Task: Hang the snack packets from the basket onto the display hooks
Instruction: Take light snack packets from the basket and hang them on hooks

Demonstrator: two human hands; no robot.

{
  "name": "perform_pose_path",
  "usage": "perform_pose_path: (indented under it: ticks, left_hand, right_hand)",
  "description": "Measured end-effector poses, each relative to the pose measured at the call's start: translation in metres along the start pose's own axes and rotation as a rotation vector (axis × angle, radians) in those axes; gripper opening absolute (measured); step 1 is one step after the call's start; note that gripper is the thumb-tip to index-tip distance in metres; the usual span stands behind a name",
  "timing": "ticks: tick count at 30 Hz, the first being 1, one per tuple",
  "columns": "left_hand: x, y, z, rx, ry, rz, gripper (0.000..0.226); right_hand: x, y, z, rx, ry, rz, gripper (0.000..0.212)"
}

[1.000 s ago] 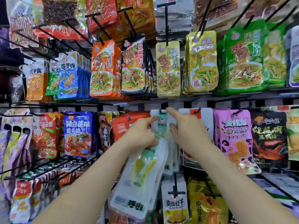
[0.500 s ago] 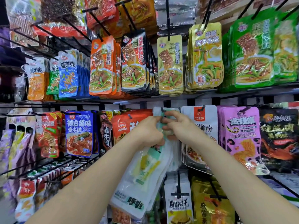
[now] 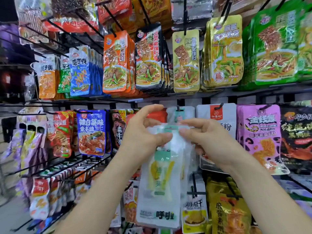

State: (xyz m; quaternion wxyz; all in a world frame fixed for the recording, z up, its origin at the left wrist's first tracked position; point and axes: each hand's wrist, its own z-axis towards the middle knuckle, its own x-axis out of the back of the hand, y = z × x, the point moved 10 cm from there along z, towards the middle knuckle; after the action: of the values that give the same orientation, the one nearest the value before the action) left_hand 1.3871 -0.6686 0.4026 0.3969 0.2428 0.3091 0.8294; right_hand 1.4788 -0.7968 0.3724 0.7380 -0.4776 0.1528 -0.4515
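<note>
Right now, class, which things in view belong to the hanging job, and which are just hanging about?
Job: white packets, pinched at the top by left hand and right hand; hook just above.
Bystanders: pink packets, blue packet, orange packets, green packets.

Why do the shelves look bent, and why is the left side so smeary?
Head view, overall: the wide-angle lens bows the shelf rail and fans the hooks outward. Head view, left edge: the purple packets are smeared, likely by motion blur. Head view, top right: shop light leaves glare streaks on the glossy green packets. Head view, centre: the held white packet looks soft and washed out.
</note>
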Motion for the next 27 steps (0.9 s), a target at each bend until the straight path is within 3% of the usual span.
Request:
perform_pose_path:
  ticks: [2, 4, 9, 12, 15, 18, 23, 27]
  left_hand:
    - [0.002, 0.004, -0.005, -0.018, 0.015, 0.013, 0.064]
    - [0.003, 0.005, -0.009, -0.015, 0.019, 0.009, 0.062]
    - [0.005, 0.012, -0.013, -0.03, 0.003, 0.04, 0.044]
    - [0.013, 0.007, -0.01, -0.013, 0.018, 0.054, 0.032]
    - [0.027, 0.005, -0.009, -0.048, 0.073, 0.129, 0.026]
    - [0.039, 0.013, -0.008, -0.096, 0.088, 0.111, 0.034]
    - [0.028, 0.019, 0.002, -0.073, 0.045, 0.011, 0.034]
    - [0.016, 0.033, 0.007, -0.155, 0.064, 0.114, 0.012]
  right_hand:
    - [0.003, 0.001, -0.001, 0.006, 0.052, 0.068, 0.005]
    - [0.0, -0.003, -0.006, 0.005, 0.063, 0.064, 0.01]
    - [-0.008, -0.016, -0.015, 0.029, 0.02, 0.149, 0.01]
    - [-0.001, -0.018, -0.017, 0.053, 0.095, 0.149, 0.01]
    - [0.019, -0.022, -0.019, 0.11, 0.264, 0.088, 0.011]
    - [0.037, -0.036, -0.02, 0.211, 0.392, 0.0, 0.013]
    - [0.037, -0.066, -0.007, 0.399, 0.438, -0.235, 0.014]
    - [0.03, -0.071, 0.006, 0.421, 0.453, -0.36, 0.02]
